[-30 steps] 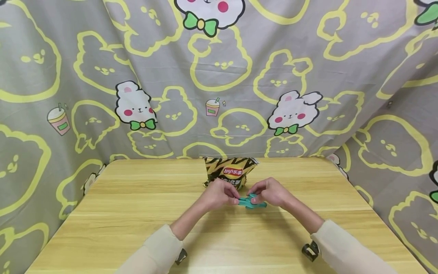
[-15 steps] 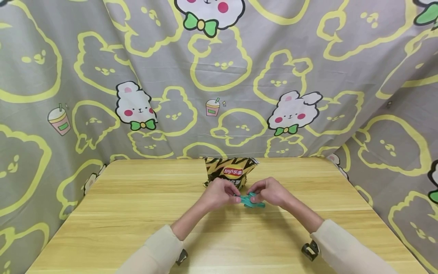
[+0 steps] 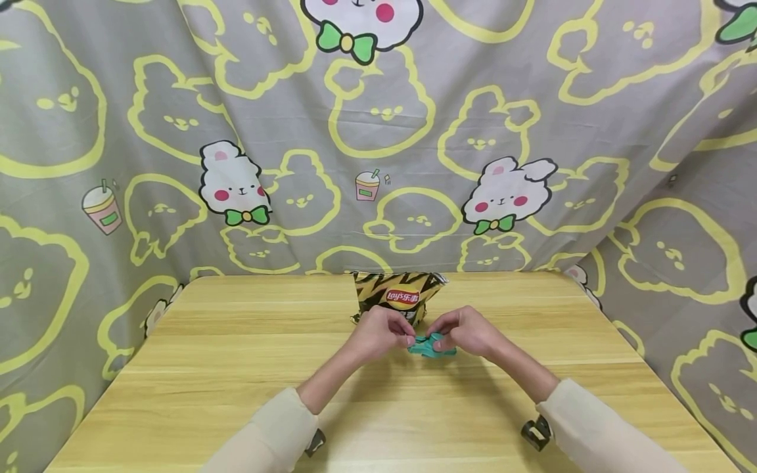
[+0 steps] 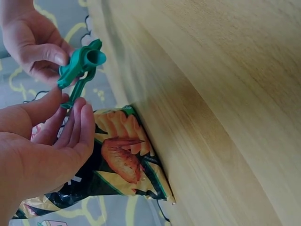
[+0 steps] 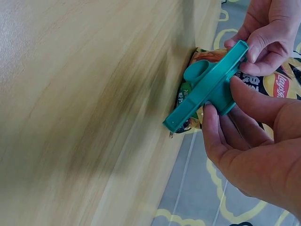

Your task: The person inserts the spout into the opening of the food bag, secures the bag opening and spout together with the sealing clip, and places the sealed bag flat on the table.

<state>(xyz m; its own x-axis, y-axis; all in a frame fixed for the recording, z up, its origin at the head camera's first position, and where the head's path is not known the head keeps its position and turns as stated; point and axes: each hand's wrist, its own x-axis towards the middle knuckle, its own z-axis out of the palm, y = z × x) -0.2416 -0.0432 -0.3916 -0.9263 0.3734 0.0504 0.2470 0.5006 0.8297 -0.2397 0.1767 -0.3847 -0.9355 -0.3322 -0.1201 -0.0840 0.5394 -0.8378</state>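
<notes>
Between both hands, above the table, is a teal plastic bag clip with a round spout [image 5: 202, 92]. Its two arms stand apart in the left wrist view [image 4: 81, 70]. The thumb and fingers of my right hand [image 3: 467, 332] pinch the clip around its middle, by the spout. My left hand [image 3: 378, 335] pinches the clip's left end with thumb and fingertips, partly hiding that end. Just behind the hands stands a black and gold Lay's chip bag [image 3: 402, 292], its lower part covered by my left hand in the head view.
The wooden table [image 3: 236, 381] spreads out around the hands. A grey curtain with yellow cartoon outlines [image 3: 378, 217] hangs behind the table's far edge. Dark wrist-worn devices [image 3: 536, 433] sit below the sleeves.
The clip has turned and tilted slightly between the fingers, its left arm shifting. Both hands stay almost in place, and the chip bag has not moved.
</notes>
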